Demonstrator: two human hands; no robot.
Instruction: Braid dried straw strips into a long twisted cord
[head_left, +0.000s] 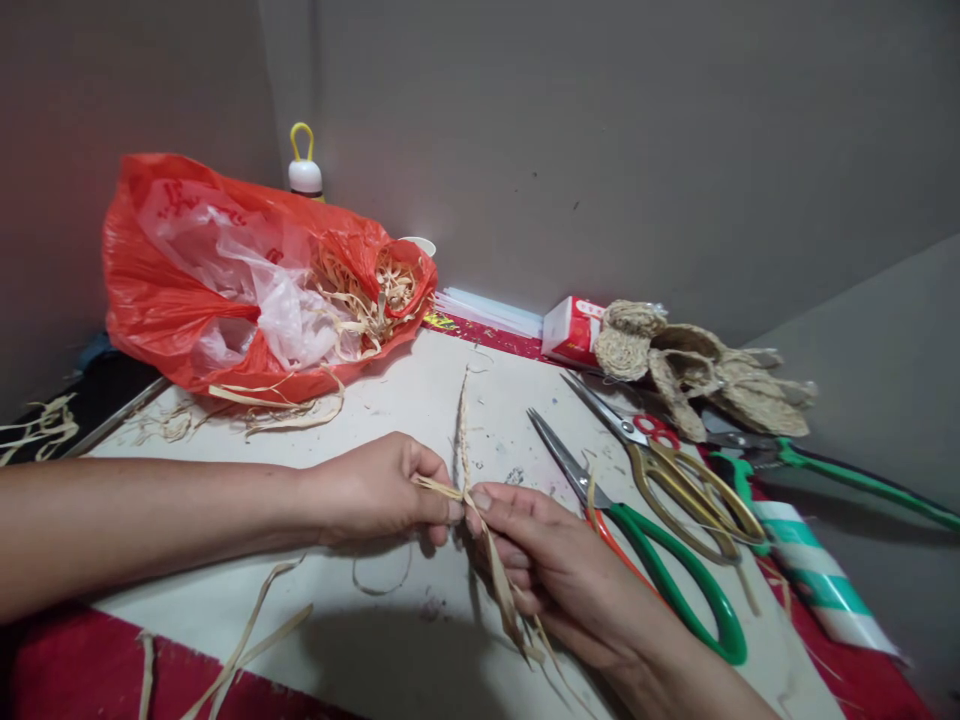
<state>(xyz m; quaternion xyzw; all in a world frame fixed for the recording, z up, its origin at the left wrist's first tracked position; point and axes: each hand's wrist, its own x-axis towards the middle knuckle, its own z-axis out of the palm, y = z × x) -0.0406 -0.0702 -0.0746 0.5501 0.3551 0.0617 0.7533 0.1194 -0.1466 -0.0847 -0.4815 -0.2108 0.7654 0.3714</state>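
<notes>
A thin braid of pale dried plant strips rises from between my hands, its narrow tip pointing away from me over the white board. My left hand pinches light strips at the braid's lower end between thumb and finger. Close beside it, my right hand is closed on the same braid's loose strips, with wider leaf-like ends hanging down past the fingers. Both hands nearly meet at the working point. Green-and-orange-handled scissors lie just right of my right hand.
Behind my left hand sits a red plastic bag of dried strips. Gold-handled scissors, green-handled shears, woven straw pieces, a red-white box and a striped roll lie right. Loose strips lie at front left.
</notes>
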